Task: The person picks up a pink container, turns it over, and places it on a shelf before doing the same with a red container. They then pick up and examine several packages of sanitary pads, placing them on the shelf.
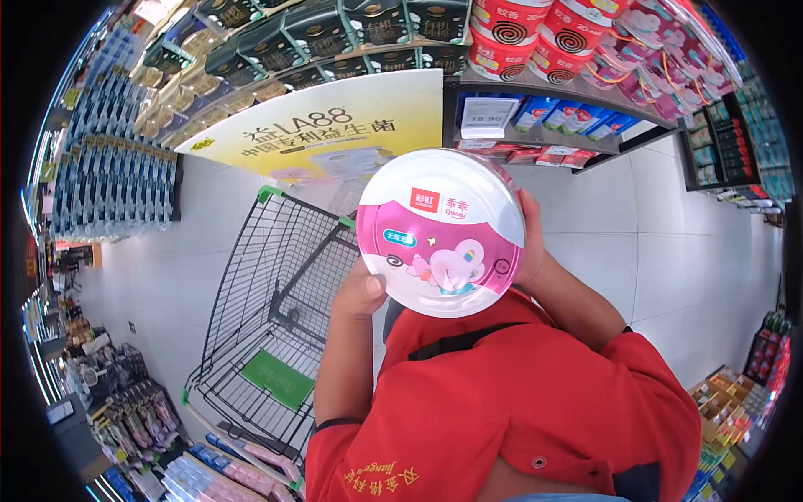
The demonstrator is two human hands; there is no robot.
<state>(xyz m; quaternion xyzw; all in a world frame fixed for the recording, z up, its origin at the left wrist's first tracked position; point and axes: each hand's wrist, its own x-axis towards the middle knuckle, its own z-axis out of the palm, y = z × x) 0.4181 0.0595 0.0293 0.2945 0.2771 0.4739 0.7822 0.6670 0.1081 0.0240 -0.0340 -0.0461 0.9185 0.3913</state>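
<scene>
I hold a round pink-and-white mosquito coil tub [442, 234] in front of my chest, its printed lid tilted up toward me. A cartoon elephant, a small spiral and a red logo show on the lid. My left hand [364, 289] grips the tub's lower left edge, its thumb at the rim. On the right side, my right hand [529, 238] is wrapped round the tub's wall. Most fingers of both hands are hidden behind the tub.
A wire shopping cart [268, 284] with green corners stands to my left. Ahead, a display carries dark green boxes [314, 38], red tubs [504, 33] and pink packs [652, 50] above a yellow sign [351, 117]. More stocked shelves [113, 159] line the left side.
</scene>
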